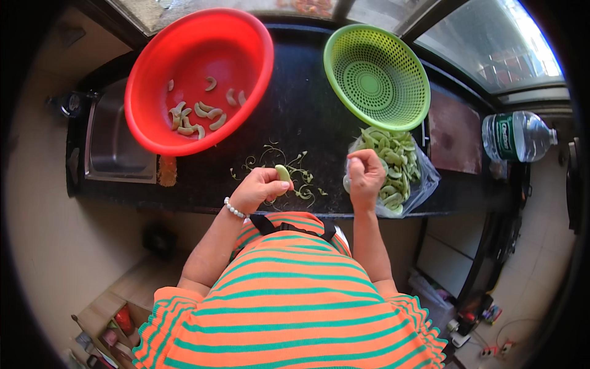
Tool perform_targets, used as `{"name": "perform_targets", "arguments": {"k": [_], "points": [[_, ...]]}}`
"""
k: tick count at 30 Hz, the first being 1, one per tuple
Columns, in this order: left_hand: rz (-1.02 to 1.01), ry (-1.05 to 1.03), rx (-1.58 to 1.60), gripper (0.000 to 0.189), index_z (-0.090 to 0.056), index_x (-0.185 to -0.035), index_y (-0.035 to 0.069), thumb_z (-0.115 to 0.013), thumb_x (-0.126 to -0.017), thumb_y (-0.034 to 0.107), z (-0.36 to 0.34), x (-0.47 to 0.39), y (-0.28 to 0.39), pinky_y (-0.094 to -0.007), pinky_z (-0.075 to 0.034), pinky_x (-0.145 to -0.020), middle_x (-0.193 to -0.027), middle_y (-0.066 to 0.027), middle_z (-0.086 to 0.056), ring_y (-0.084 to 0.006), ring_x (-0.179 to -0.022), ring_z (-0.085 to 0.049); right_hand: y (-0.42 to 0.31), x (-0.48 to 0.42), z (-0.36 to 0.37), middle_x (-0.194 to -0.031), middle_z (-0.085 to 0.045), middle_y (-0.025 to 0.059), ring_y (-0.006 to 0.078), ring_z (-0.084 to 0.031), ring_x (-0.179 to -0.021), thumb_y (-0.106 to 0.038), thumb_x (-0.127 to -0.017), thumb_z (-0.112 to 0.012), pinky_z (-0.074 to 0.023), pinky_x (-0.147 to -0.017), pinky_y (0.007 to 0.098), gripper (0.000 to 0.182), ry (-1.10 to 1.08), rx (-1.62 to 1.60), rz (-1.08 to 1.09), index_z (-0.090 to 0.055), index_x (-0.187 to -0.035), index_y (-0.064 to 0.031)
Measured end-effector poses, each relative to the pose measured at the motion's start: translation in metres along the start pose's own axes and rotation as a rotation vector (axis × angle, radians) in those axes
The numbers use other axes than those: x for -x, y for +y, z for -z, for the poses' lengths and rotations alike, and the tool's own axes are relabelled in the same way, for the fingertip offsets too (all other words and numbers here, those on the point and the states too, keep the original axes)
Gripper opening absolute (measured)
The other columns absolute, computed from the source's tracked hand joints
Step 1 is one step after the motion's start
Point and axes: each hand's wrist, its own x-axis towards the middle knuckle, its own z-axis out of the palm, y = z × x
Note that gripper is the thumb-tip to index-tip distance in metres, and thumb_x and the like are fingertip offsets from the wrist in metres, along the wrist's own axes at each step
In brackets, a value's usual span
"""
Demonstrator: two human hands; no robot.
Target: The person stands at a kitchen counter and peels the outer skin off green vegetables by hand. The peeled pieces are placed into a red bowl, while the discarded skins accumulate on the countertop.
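Between the thumb and fingers of my left hand (258,185) is one pale green bean pod (283,173), held upright. Below it, curly green strings and stem ends (304,177) are scattered on the black countertop (295,101). My right hand (367,177) is curled closed at the left side of a clear plastic bag (421,196); I see nothing in its fingers. Many green bean pods (396,157) fill that opened bag. Farther back on the left, a red plastic basin (198,145) holds several curved pods (184,121) on its bottom.
A green plastic colander (371,85) stands at the back right, just behind the bag. To its right are a brown board (454,131) and a large water bottle (518,137) on its side. A steel sink (120,157) lies left, with an orange-brown scrubber (167,171) beside it.
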Motion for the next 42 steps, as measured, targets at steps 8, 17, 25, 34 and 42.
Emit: {"name": "perform_targets", "arguments": {"k": [8, 17, 25, 34, 42], "points": [[-0.387, 0.415, -0.773, 0.012, -0.067, -0.091, 0.003, -0.065, -0.081, 0.009, -0.049, -0.006, -0.008, -0.0305, -0.042, -0.055, -0.069, -0.0056, -0.053, -0.0169, -0.058, -0.052, 0.006, -0.021, -0.001, -0.081, -0.062, 0.0105, 0.0261, -0.064, -0.068, -0.003, -0.080, -0.063, -0.0509, -0.060, 0.0329, 0.008, -0.522, 0.510, 0.397, -0.065, -0.087, -0.0044], [-0.594, 0.700, -1.521, 0.009, -0.063, -0.082, 0.010, -0.067, -0.073, 0.008, -0.080, -0.016, -0.007, -0.0342, -0.046, -0.058, -0.071, -0.0045, -0.049, -0.0227, -0.070, -0.053, 0.001, -0.024, 0.011, -0.074, -0.060, 0.0086, 0.0294, -0.061, -0.067, -0.010, -0.079, -0.063, -0.0493, -0.059, 0.0382, 0.005, -0.758, 0.529, 0.424, -0.061, -0.080, -0.0055], [-0.760, 0.757, -1.325, 0.016, -0.065, -0.086, 0.007, -0.068, -0.072, 0.001, -0.091, -0.038, -0.005, -0.0325, -0.045, -0.057, -0.071, -0.0054, -0.051, -0.0230, -0.065, -0.053, 0.010, -0.030, 0.017, -0.069, -0.058, 0.0092, 0.0183, -0.057, -0.055, -0.003, -0.074, -0.062, -0.0455, -0.051, 0.0292, 0.005, -0.591, 0.385, 0.255, -0.059, -0.078, -0.0016], [-0.793, 1.249, -1.129, 0.022, -0.064, -0.109, 0.003, -0.057, -0.088, 0.003, -0.023, -0.023, 0.043, -0.0343, -0.045, -0.063, -0.080, -0.0123, -0.056, -0.0251, -0.068, -0.053, 0.039, -0.066, 0.059, -0.076, -0.058, 0.0116, 0.0308, -0.059, -0.073, -0.012, -0.077, -0.061, -0.0480, -0.066, 0.0404, 0.007, -0.349, 0.803, 0.333, -0.058, -0.079, -0.0061], [-0.748, 1.450, -1.447, 0.047, -0.051, -0.128, 0.005, -0.062, -0.084, 0.011, 0.005, -0.012, 0.043, -0.0434, -0.038, -0.098, -0.128, -0.0152, -0.052, -0.0334, -0.115, -0.050, 0.065, -0.085, 0.072, -0.087, -0.059, 0.0115, 0.0299, -0.059, -0.082, -0.012, -0.074, -0.069, -0.0488, -0.072, 0.0391, 0.018, -0.290, 1.110, 0.400, -0.063, -0.090, -0.0072]]}}
